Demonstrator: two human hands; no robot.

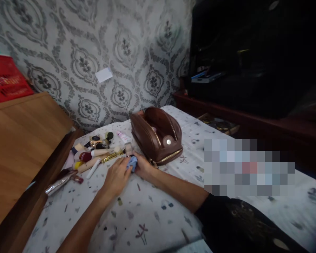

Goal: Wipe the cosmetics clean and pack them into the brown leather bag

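Observation:
My left hand is closed on a crumpled blue cloth. My right hand meets it from the other side, its fingers curled round a small pale bottle that sticks up beyond the cloth. Part of the grip is hidden. Just behind my right hand stands a brown toiletry bag, unzipped at the top. Left of my hands lies a pile of cosmetics: a gold tube, a white tube, a makeup brush and a silver tube.
A patterned white cloth covers the table. Wooden furniture borders it on the left, with a red bag on top. Dark furniture with an open drawer stands at the right. A blurred-out patch covers the table's right side.

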